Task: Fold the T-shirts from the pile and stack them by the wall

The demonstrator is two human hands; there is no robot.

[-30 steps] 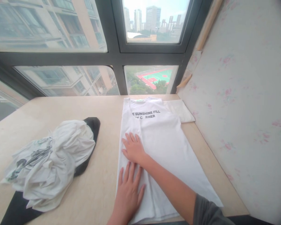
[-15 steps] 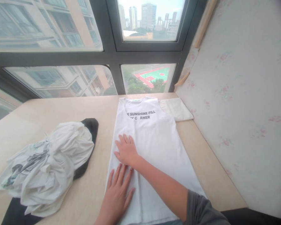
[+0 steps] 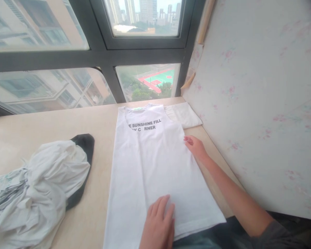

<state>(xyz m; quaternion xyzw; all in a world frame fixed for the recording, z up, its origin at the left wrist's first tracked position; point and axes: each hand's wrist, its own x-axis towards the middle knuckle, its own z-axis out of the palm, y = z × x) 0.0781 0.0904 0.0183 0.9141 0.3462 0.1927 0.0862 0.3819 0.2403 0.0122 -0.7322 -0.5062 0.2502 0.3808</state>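
A white shirt [image 3: 160, 162] with dark printed lettering lies on the pale wooden surface [image 3: 101, 152], its left side folded inward over the front. Its right sleeve [image 3: 185, 115] is spread out toward the wall. My right hand [image 3: 195, 147] pinches the shirt's right edge just below that sleeve. Over the lower part of the shirt is my left hand [image 3: 159, 221], its fingers slightly bent and a little apart; nothing shows in its grasp.
A crumpled white garment with a dark print [image 3: 52, 180] lies at the left on a black item [image 3: 86, 143]. Framed windows [image 3: 147, 55] stand at the back. A flowered wall [image 3: 248, 103] borders the right side.
My right hand has left the folded left part and taken hold of the shirt's right edge. My left hand has shifted right across the lower shirt. The view has turned rightward.
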